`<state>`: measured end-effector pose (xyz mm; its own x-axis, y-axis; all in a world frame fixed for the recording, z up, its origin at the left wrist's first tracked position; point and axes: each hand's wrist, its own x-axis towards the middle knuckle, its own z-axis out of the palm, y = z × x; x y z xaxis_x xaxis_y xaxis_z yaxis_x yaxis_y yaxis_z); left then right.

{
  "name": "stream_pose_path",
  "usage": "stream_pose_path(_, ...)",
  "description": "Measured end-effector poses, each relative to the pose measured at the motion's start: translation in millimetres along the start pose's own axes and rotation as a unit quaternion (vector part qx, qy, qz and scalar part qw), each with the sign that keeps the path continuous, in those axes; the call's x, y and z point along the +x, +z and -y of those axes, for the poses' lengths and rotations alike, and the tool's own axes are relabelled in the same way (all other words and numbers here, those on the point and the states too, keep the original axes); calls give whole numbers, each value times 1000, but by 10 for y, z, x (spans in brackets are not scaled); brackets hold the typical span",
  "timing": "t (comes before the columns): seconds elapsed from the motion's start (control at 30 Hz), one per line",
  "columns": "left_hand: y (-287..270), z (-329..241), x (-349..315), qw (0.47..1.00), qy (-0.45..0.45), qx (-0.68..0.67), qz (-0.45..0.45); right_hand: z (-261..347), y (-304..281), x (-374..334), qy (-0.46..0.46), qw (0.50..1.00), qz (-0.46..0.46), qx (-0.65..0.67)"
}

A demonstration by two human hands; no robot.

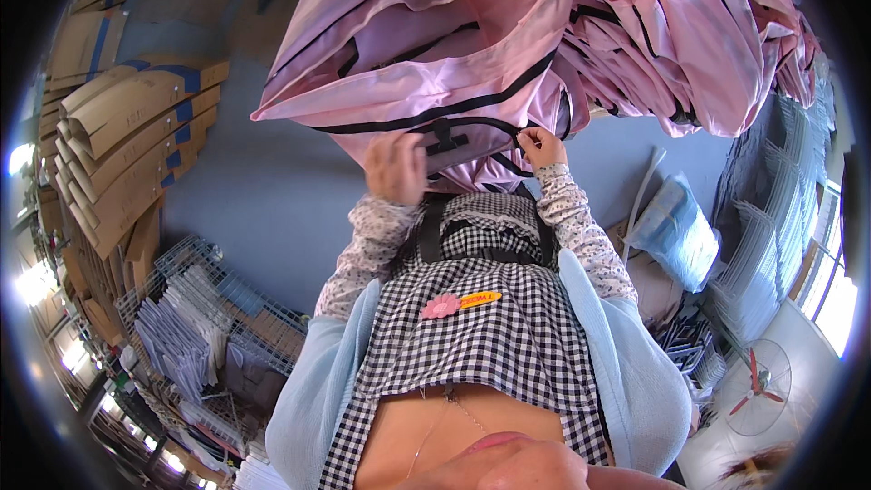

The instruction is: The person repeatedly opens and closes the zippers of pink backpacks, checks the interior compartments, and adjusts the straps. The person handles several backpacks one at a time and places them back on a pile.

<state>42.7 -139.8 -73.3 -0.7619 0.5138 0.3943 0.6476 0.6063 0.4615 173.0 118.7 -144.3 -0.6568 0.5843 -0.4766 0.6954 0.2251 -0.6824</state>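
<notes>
A large pink fabric bag [390, 102] with black trim lies spread open in front of me, its mouth gaping toward the far left. My right hand [543, 147] pinches a thin black strap [494, 123] at the bag's near side. Close to the bag's near left side is my left hand [396, 169], smeared by motion. Its fingers are too blurred to show whether they grip anything. Between the two hands sits a greyish mesh-like panel [451, 151] with black tape across it.
More pink bags [671, 36] are heaped at the far right. Stacked brown cartons [136, 118] stand at the left, above a wire basket [272, 327] near white folded pieces. On the right are a blue plastic-wrapped bundle [676, 231] and a fan [755, 386].
</notes>
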Motion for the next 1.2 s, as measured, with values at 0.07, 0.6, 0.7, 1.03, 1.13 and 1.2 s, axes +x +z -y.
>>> stream_pose_path(0.07, 42, -379, 229, 992, 90, -21, 88, 163, -41, -159, 1, 995, 24, 101)
stream_pose_path(0.6, 112, -895, 666, 954, 265, -78, 119, -174, -94, -3, 44, 974, -31, 219)
stream_pose_path(0.7, 45, -812, 593, 971, 184, -119, 97, -103, -52, 30, 178, 890, 137, 397)
stream_pose_path(1.03, -549, -214, 567, 979, -33, -50, -194, 780, -34, -124, -59, 854, 47, 515)
stream_pose_path(1.13, -366, 1173, -470, 899, -387, -93, -182, 895, -231, -86, -31, 843, 80, 531)
stream_pose_path(1.2, -255, 1383, -758, 809, -520, -257, -95, 1077, -474, -111, -20, 823, 143, 549)
